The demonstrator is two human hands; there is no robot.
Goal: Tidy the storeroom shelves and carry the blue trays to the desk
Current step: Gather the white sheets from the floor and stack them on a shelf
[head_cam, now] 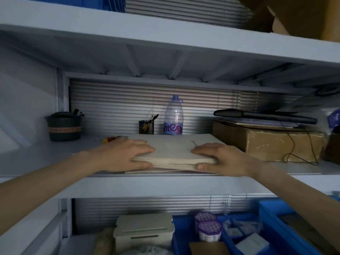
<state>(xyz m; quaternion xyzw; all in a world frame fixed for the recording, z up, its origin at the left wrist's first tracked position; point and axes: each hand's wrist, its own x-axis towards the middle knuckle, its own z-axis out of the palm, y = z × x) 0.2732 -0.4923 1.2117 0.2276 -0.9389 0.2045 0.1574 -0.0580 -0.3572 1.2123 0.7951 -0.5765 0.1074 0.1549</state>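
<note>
A thick stack of white papers (173, 150) lies on the middle shelf (147, 184) near its front edge. My left hand (127, 155) grips the stack's left front corner, fingers on top and thumb against the edge. At the right front corner my right hand (219, 159) holds it the same way. Blue trays (276, 230) sit on the shelf below at the lower right, holding small packets, boxes and two purple-capped tube racks (208, 229). Another blue tray (114, 3) shows on the top shelf at the upper left.
Behind the papers stand a water bottle (173, 116) and a mesh pen cup (146, 127). A dark pot (63, 128) sits at the left, a cardboard box (266, 142) with a black case and cable at the right. A white lidded box (144, 230) rests below.
</note>
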